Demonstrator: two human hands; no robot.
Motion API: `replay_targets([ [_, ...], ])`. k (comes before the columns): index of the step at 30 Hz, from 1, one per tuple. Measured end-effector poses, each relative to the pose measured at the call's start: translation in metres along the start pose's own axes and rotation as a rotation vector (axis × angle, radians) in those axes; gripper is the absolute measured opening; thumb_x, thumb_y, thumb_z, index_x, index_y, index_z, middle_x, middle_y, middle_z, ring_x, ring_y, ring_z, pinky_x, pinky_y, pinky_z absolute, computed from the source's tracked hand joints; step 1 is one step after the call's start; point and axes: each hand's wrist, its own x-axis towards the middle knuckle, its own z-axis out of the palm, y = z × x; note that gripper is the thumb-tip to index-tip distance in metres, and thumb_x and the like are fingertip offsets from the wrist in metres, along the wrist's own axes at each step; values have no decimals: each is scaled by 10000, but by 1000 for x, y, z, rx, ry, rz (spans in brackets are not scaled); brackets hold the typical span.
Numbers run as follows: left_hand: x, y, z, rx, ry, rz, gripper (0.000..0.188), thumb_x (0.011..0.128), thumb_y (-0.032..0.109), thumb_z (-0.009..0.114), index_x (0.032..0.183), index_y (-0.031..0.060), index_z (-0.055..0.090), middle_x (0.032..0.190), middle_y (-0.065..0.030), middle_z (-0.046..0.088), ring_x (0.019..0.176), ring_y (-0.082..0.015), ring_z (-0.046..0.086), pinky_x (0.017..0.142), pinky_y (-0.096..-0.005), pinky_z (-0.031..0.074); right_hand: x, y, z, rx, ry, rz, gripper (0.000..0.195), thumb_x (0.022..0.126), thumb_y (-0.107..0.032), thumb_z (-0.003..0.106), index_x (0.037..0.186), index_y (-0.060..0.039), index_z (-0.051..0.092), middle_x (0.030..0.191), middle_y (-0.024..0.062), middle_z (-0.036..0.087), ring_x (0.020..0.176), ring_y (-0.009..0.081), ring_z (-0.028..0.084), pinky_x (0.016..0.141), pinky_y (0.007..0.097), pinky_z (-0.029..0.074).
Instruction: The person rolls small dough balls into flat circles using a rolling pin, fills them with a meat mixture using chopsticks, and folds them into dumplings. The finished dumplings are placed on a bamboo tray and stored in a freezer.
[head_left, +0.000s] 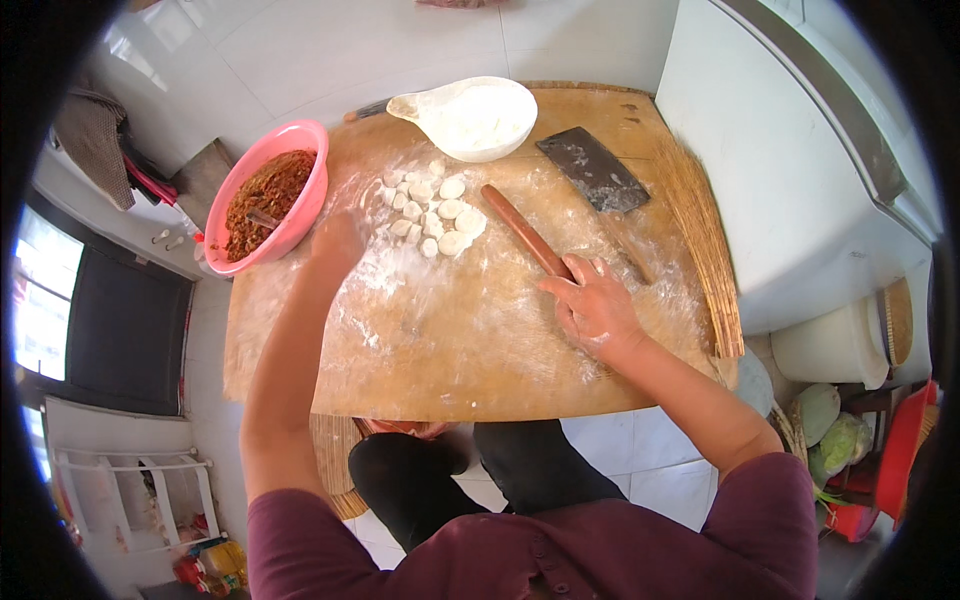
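Observation:
My right hand (596, 307) is closed around the near end of a wooden rolling pin (525, 231), which lies slantwise over the floured wooden board (465, 337). Blurred by motion, my left hand (341, 238) is above the board's left part, between a pink basin (321, 176) and the dough pieces; its fingers and anything in them cannot be made out. Several small dough pieces, some flattened into discs (452, 209), are grouped on flour near the middle. The pink basin holds a reddish-brown chopped filling (281, 184) with a utensil stuck in it.
A white scoop-shaped bowl of flour (517, 120) stands at the board's back. Right of it lie a dark cleaver (592, 169) with a wooden handle (628, 247) and a straw whisk broom (701, 225). A white appliance (765, 180) flanks the board's right side.

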Motion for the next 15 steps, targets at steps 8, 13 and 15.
replay_targets([
  [8,-121,69,-26,-35,108,183,574,967,421,603,1393,40,554,1457,-219,526,1365,-370,482,1142,-461,381,0,-3,-2,19,-12,-7,262,829,-76,638,1062,-165,718,1160,127,609,945,387,575,777,488,519],
  [13,-104,82,7,-37,132,171,829,969,459,588,1556,-50,299,1635,-239,292,1521,-380,268,1252,-464,207,-1,2,1,19,23,-37,264,836,-95,634,1077,-163,717,1168,143,605,949,395,574,799,496,518],
  [15,-104,83,10,-43,142,181,835,969,466,584,1551,-62,300,1633,-246,291,1518,-384,270,1251,-468,208,0,3,2,6,-2,-22,272,835,-102,640,1087,-169,718,1187,146,602,964,398,572,808,495,519],
])
